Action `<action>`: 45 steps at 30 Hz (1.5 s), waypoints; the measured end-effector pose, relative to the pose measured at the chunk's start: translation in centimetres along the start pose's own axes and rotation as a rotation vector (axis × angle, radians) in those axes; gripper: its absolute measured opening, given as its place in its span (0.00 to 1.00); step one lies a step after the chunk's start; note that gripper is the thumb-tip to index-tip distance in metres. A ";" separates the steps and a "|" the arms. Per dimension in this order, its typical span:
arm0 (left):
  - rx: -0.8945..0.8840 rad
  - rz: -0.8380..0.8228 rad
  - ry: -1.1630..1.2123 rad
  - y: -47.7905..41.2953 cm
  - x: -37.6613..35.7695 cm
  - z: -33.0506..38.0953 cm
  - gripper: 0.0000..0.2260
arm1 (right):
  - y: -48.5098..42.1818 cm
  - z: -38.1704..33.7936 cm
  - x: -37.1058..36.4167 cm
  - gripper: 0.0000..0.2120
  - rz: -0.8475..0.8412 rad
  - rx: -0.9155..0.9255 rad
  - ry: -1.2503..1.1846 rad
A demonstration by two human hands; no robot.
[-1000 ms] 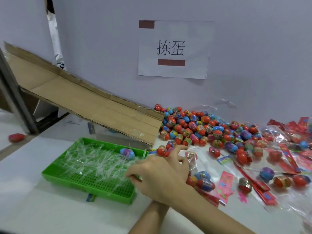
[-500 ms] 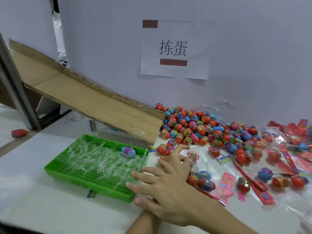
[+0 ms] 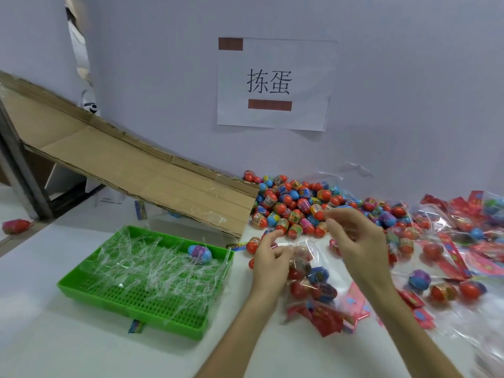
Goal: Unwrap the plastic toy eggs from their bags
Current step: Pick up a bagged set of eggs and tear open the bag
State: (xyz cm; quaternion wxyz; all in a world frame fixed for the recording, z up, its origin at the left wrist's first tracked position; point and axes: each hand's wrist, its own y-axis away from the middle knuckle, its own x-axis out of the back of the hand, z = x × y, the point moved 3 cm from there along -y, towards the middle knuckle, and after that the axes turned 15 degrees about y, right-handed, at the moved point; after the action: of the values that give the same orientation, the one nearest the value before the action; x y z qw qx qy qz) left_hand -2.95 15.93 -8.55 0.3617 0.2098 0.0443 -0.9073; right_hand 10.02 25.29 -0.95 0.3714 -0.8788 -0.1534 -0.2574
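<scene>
A clear plastic bag (image 3: 313, 271) holding several red and blue toy eggs lies on the table between my hands. My left hand (image 3: 270, 257) pinches the bag's top edge on its left side. My right hand (image 3: 357, 241) is raised over the bag's right side with fingers curled, pinching the clear film near its top. A big heap of loose unwrapped eggs (image 3: 294, 205) sits behind my hands against the wall. More bagged eggs (image 3: 441, 290) with red header cards spread out to the right.
A green perforated tray (image 3: 136, 306) full of clear plastic strips sits at left, with one blue-pink egg (image 3: 200, 253) in it. A cardboard ramp (image 3: 131, 173) slopes down toward the egg heap. A paper sign (image 3: 275, 83) hangs on the wall. One red egg (image 3: 15, 225) lies far left.
My right hand has crossed back from over the tray's edge to the right side of the bag. Both hands now hold the bag's top, lifted off the table.
</scene>
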 end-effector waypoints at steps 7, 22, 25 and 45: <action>0.024 0.002 0.221 0.0 0.0 1.2 0.12 | 1.8 4.9 -1.5 0.17 -0.307 -0.499 -0.322; -0.078 0.064 0.354 -0.2 0.5 1.8 0.08 | 2.3 3.0 -3.0 0.04 -0.298 -0.537 -0.551; -0.113 0.006 0.319 0.0 0.2 2.2 0.10 | 2.6 3.0 -3.2 0.08 -0.369 -0.512 -0.481; 0.200 -0.201 0.392 0.8 -1.0 1.1 0.17 | 2.3 3.1 -2.5 0.08 -0.257 -0.574 -0.610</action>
State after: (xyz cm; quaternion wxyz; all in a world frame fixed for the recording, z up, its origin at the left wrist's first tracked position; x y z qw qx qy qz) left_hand -2.14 15.73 -7.11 0.2315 0.4113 0.0440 -0.8805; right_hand 10.08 25.78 -5.48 0.0150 -0.9560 -0.2864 -0.0623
